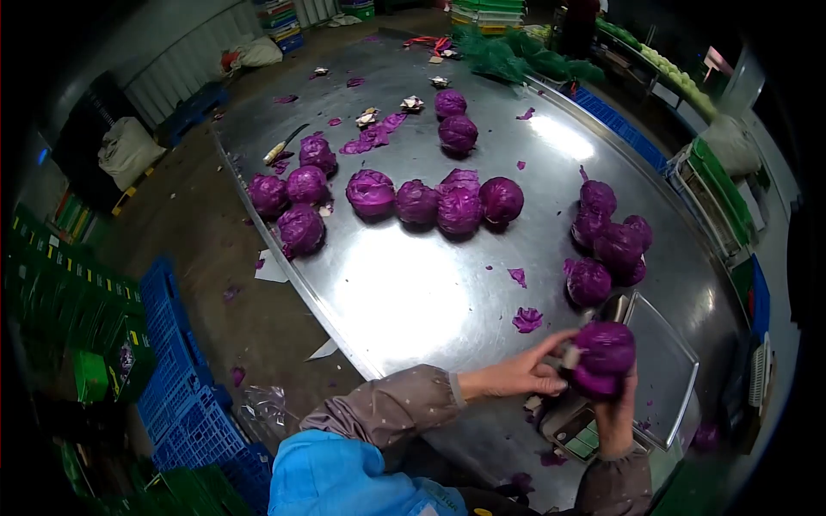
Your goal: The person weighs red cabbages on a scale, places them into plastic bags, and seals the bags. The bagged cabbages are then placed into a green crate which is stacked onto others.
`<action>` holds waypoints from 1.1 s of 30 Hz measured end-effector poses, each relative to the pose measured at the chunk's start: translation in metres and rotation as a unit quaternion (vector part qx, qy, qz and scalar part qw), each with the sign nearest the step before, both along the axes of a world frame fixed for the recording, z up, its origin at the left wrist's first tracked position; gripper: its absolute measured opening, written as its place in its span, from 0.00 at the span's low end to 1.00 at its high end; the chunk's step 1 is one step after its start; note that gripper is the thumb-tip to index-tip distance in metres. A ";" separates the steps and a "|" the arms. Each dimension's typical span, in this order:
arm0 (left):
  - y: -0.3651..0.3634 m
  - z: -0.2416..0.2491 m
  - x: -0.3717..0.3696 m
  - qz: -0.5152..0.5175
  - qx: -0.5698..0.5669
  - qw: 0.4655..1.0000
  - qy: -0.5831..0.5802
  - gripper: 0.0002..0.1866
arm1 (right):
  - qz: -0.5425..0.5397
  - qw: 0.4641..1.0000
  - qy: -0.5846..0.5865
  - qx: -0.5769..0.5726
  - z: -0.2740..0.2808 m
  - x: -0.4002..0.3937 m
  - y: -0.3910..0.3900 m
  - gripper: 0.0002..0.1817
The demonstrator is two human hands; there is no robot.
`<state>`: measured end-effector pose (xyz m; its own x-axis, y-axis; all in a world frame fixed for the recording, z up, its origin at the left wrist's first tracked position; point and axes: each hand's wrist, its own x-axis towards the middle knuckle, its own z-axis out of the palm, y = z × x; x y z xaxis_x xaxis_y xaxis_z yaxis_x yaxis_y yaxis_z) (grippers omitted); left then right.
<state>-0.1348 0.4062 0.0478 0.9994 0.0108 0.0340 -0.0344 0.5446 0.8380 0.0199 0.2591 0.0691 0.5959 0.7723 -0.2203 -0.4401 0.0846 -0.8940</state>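
Observation:
Both of my hands are at a purple cabbage (605, 351) above the near right part of the metal table. My right hand (615, 421) holds it from below and the right side. My left hand (529, 370) is at its left side, with the fingers closed on a small pale piece at the cabbage's base, blurred. Below the cabbage stands a weighing scale (564, 423) with a greenish display, and a metal tray (675, 370) lies beside it. Just beyond, another cabbage (588, 282) rests in a group of several.
More cabbages (459, 209) sit mid-table and at the left edge. A knife (288, 144) lies at the far left, near loose leaves (374, 138). Green netting (516, 56) lies at the far edge. Blue pallets (185, 387) and green crates (69, 292) stand left of the table.

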 end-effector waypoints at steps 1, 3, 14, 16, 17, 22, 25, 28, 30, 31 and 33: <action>0.006 -0.004 0.004 -0.035 -0.011 0.999 -0.003 0.47 | -0.055 0.997 0.039 0.029 -0.009 0.012 -0.017 0.37; 0.034 -0.020 0.011 0.082 0.211 0.974 -0.017 0.46 | -0.130 0.985 0.100 0.058 -0.021 0.033 -0.053 0.34; 0.322 -0.038 -0.077 0.235 0.737 0.479 0.414 0.56 | -0.090 0.977 0.057 -0.186 -0.010 0.107 -0.159 0.29; 0.366 -0.091 -0.107 0.229 0.809 0.425 0.335 0.61 | -0.145 0.962 -0.039 -0.229 -0.003 0.094 -0.147 0.31; 0.370 -0.101 -0.117 0.239 0.824 0.407 0.313 0.60 | -0.188 0.938 -0.109 -0.270 0.002 0.087 -0.138 0.29; 0.363 -0.107 -0.132 0.393 0.784 0.372 0.304 0.47 | -0.183 0.886 -0.187 -0.383 0.027 0.074 -0.145 0.27; 0.367 -0.120 -0.157 0.488 0.716 0.372 0.331 0.44 | -0.164 0.902 -0.137 -0.376 0.022 0.067 -0.165 0.27; 0.364 -0.126 -0.186 0.570 0.604 0.402 0.385 0.43 | -0.152 0.924 -0.068 -0.345 0.019 0.056 -0.181 0.23; 0.329 -0.105 -0.174 0.618 0.486 0.502 0.360 0.41 | -0.101 0.920 -0.063 -0.374 0.019 0.049 -0.186 0.17; 0.304 -0.093 -0.168 0.652 0.349 0.586 0.330 0.40 | -0.107 0.924 -0.061 -0.361 0.017 0.044 -0.189 0.12; 0.273 -0.080 -0.169 0.658 0.146 0.686 0.274 0.38 | -0.111 0.922 -0.068 -0.364 0.008 0.037 -0.202 0.12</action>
<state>-0.3037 0.6787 -0.0318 -0.0060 0.9886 -0.1503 0.0280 0.1504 0.9882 0.0571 0.0575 0.0768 0.7820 0.3039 -0.5441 -0.3644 -0.4853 -0.7948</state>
